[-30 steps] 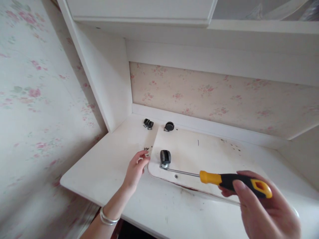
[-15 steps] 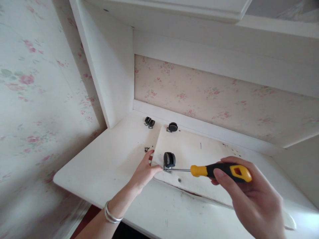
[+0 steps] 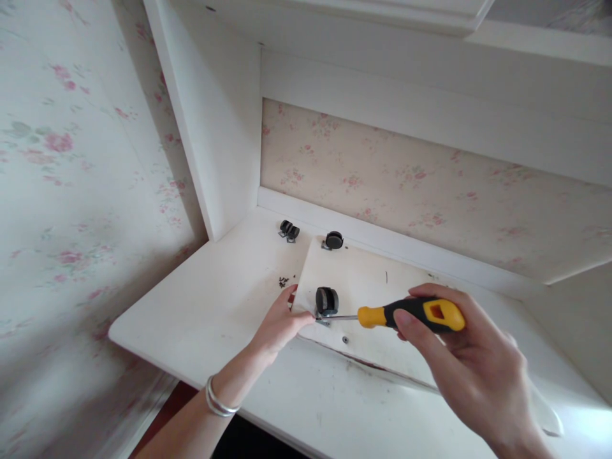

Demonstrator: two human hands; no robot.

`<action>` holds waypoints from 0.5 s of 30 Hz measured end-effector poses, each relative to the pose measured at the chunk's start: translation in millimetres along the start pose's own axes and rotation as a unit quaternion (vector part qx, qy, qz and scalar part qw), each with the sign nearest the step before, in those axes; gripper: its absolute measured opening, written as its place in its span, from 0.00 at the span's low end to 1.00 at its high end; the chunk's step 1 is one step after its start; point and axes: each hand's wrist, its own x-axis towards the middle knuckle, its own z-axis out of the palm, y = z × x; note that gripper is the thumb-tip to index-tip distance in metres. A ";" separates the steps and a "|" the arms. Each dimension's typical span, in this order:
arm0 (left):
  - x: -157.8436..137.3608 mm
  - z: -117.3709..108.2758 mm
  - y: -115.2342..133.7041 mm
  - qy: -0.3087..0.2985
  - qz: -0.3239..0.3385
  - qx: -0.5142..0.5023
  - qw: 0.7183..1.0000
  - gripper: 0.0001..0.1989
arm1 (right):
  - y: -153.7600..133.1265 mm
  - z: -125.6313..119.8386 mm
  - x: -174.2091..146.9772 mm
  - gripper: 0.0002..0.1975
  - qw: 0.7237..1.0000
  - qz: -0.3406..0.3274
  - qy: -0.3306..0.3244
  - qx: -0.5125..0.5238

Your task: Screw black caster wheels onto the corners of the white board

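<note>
My right hand (image 3: 471, 363) is closed around the yellow and black handle of a screwdriver (image 3: 406, 314). Its thin metal shaft points left, and the tip is at the mounting plate under a black caster (image 3: 327, 299). That caster stands near the front left corner of a white board (image 3: 368, 274). My left hand (image 3: 280, 325) grips this corner, its thumb beside the caster's plate and its fingers at the board's left side. A second caster (image 3: 334, 240) stands at the board's back left corner. The exact spot under the tip is too small to make out.
Two loose casters (image 3: 289, 230) and a small pile of dark screws (image 3: 284, 281) lie on the white desk (image 3: 191, 319) left of the board. A thin dark piece (image 3: 387, 277) rests on the board. A shelf (image 3: 382, 70) hangs above; a side panel (image 3: 215, 127) stands left.
The screwdriver and my right hand have shifted slightly left and up in view, with the handle turned a little. My left hand keeps its hold on the board. The whole view has moved slightly.
</note>
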 end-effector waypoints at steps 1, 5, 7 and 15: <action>0.0 0.1 -0.7 0.000 0.003 -0.001 1.000 0.30 | -3.0 -0.5 0.6 0.15 1.000 -0.006 -0.006 -0.014; 0.2 0.6 -3.9 0.000 0.020 -0.010 1.000 0.29 | -15.2 -1.9 6.6 0.15 0.996 -0.039 -0.043 -0.063; 0.2 1.1 -5.2 0.000 0.026 -0.011 1.000 0.29 | -21.0 -1.4 12.6 0.15 0.991 -0.067 -0.078 -0.080; -5.1 5.1 1.6 -0.008 0.040 -0.024 0.999 0.27 | -42.6 -3.1 45.9 0.19 0.932 -0.217 -0.234 -0.174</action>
